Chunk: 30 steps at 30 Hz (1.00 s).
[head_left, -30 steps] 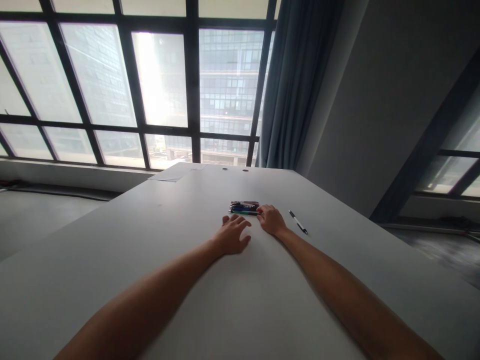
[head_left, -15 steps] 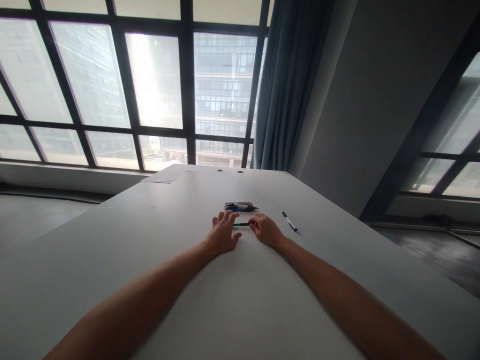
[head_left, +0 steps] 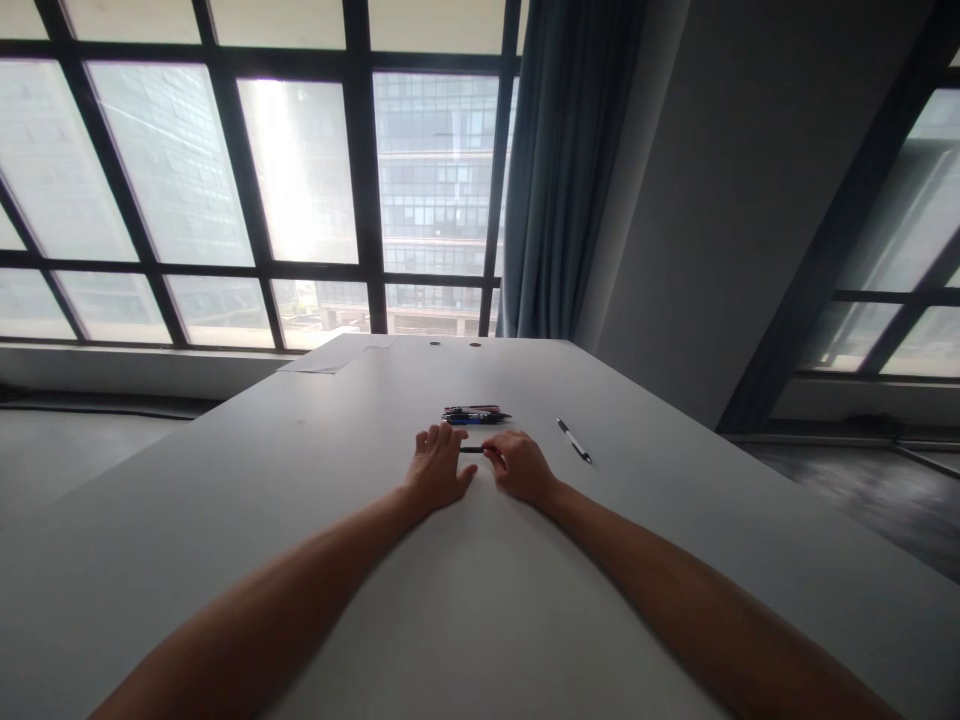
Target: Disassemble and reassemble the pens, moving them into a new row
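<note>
A dark pen (head_left: pixel 471 450) lies crosswise between my two hands, low over the white table (head_left: pixel 480 600). My right hand (head_left: pixel 521 468) pinches its right end between thumb and fingertips. My left hand (head_left: pixel 439 466) is at the other end, fingers spread and thumb apart, palm down; its fingers hide the pen's left tip, and I cannot tell whether they touch it. Just beyond the hands is a bundle of several pens (head_left: pixel 475 415), lying side by side. Off to the right of my right hand, a white and black pen (head_left: pixel 574 440) lies slanted by itself.
Sheets of paper (head_left: pixel 315 362) lie at the table's far left corner. Two dark round spots (head_left: pixel 475 345) mark the far end of the tabletop. Behind it stand a large window (head_left: pixel 300 170) and a blue curtain (head_left: pixel 559 200).
My right hand has shifted slightly left toward my left hand. Less of the pen shows between them, and its teal part is out of sight. The view has turned a little.
</note>
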Each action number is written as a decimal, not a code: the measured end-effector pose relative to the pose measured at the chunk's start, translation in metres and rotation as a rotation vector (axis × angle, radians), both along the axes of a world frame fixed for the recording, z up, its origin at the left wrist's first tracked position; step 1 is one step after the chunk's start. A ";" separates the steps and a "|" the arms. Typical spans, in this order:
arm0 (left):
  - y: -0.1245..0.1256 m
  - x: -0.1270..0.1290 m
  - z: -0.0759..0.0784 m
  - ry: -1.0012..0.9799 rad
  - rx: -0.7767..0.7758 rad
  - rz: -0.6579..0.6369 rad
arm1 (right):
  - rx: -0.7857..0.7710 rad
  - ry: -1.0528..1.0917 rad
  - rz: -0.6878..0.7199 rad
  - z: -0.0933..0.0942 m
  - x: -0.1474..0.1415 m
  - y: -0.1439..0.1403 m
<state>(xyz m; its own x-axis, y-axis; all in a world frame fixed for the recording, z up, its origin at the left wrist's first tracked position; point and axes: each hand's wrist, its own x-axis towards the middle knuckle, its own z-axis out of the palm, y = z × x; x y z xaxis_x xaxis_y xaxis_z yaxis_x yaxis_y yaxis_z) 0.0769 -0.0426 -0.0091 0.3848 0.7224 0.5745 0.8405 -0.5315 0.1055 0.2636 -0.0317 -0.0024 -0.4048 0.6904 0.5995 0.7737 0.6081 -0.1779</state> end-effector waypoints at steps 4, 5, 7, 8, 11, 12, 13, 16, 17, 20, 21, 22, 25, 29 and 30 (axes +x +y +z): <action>-0.002 -0.001 0.007 0.045 0.048 -0.118 | 0.014 0.042 0.002 -0.003 0.001 0.003; -0.002 -0.002 0.009 0.068 0.053 -0.145 | 0.014 0.058 0.006 -0.004 0.001 0.004; -0.002 -0.002 0.011 0.108 0.043 -0.161 | 0.013 0.097 0.005 -0.005 0.002 0.005; -0.002 -0.002 0.011 0.118 0.030 -0.153 | 0.012 0.115 0.001 -0.005 0.002 0.006; -0.001 -0.001 0.009 0.109 -0.009 -0.114 | 0.013 0.155 -0.003 -0.005 0.003 0.007; 0.000 -0.001 0.009 0.100 -0.016 -0.103 | 0.015 0.163 0.004 -0.005 0.003 0.007; 0.000 0.000 0.008 0.091 -0.019 -0.094 | 0.018 0.172 0.013 -0.005 0.003 0.007; 0.001 0.000 0.008 0.066 -0.019 -0.082 | 0.009 0.192 0.020 -0.004 0.005 0.007; 0.001 0.000 0.008 0.060 -0.019 -0.082 | -0.009 0.188 0.013 -0.004 0.005 0.007; 0.002 0.000 0.009 0.055 -0.021 -0.085 | -0.083 0.141 -0.009 -0.003 0.007 0.006; 0.002 0.000 0.009 0.057 -0.023 -0.082 | -0.102 0.122 -0.005 -0.003 0.007 0.006; 0.002 0.000 0.009 0.058 -0.026 -0.075 | -0.114 0.107 0.005 -0.002 0.007 0.005; 0.003 0.000 0.008 0.054 -0.049 -0.049 | -0.119 0.084 0.047 -0.001 0.006 0.005; 0.003 0.000 0.008 0.061 -0.109 -0.042 | -0.099 0.066 0.069 -0.003 0.006 0.007; 0.003 0.000 0.008 0.062 -0.123 -0.041 | -0.099 0.063 0.073 -0.003 0.006 0.007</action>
<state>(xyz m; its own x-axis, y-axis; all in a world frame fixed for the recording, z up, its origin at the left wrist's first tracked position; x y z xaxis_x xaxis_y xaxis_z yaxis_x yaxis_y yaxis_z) 0.0767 -0.0396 -0.0006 0.4480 0.7684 0.4569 0.8250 -0.5523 0.1199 0.2696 -0.0243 -0.0056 -0.4196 0.7177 0.5557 0.7137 0.6391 -0.2866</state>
